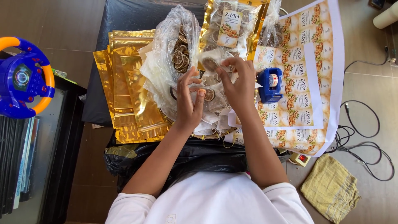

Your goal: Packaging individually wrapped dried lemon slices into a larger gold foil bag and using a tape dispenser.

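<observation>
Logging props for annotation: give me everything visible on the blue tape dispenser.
The blue tape dispenser is a small, blocky desktop type that looks like plastic, with a roll mounted in its top, white with a red core. It sits upright on the sheet of printed labels, just beside the right hand. Whether they touch cannot be told.

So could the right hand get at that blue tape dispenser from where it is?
Probably yes. The blue tape dispenser sits just beside the right hand with nothing between them, though that hand is pinching a small clear packet that it would have to let go of first.
</observation>
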